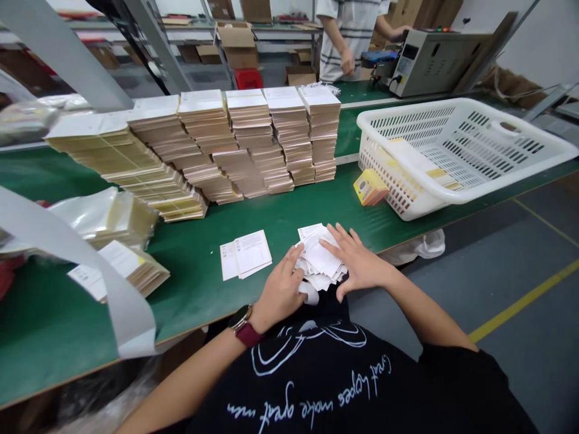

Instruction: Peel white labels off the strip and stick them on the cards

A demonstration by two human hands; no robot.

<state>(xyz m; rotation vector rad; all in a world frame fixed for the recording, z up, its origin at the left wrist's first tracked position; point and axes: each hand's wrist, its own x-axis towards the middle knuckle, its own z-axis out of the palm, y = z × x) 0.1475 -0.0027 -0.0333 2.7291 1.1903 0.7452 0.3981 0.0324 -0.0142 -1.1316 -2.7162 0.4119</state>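
A loose, messy pile of white printed cards lies at the table's front edge, between my two hands. My right hand rests over its right side, fingers spread and thumb apart. At the left side, my left hand touches the cards with its fingers stretched out and slightly bent. A curled strip of white paper shows just below the pile, by my left fingertips. To the left, a few flat white cards overlap on the green table.
Tall stacks of cards form a wall across the table. A white plastic basket stands at right, beside a yellow card pack. Another card bundle and a hanging white strip are at left. A person stands by a machine.
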